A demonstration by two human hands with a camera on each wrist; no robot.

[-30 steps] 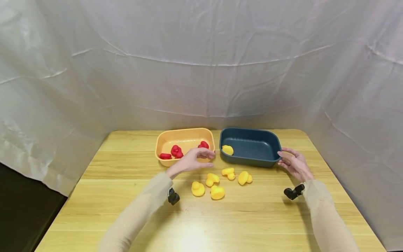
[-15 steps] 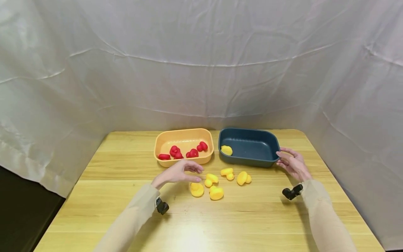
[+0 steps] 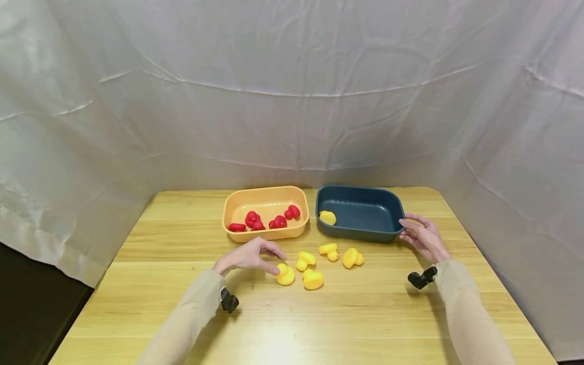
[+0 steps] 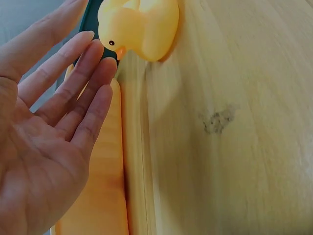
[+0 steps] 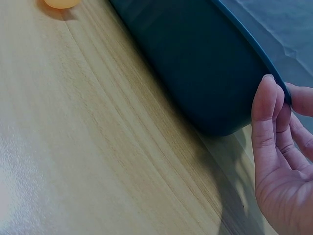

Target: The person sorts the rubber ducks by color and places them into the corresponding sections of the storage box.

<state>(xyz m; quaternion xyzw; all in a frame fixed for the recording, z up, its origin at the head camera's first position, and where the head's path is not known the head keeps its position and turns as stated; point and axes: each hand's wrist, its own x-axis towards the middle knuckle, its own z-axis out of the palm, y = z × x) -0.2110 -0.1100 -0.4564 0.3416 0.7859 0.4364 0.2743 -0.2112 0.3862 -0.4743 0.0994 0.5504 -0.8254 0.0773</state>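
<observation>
I see left hand (image 3: 248, 255), fingers apart, by a yellow rubber duck (image 3: 286, 275), four others (image 3: 313, 280) crowding, oblong orange plastic tub (image 3: 292, 232) behind; right hand (image 3: 424, 241) pinches oblong navy plastic tub (image 3: 360, 233).

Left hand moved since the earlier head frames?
Yes. Against the orange tray, the left hand has pulled back and leftward, from overlapping its front rim to near a yellow duck.

A yellow, orange-beaked duck (image 3: 286, 276) on the table (image 3: 365, 314) just beside my left hand (image 3: 248, 255), a dark blue bin (image 3: 365, 215) standing upright, its right rim pinched in my right hand (image 3: 424, 239)
</observation>
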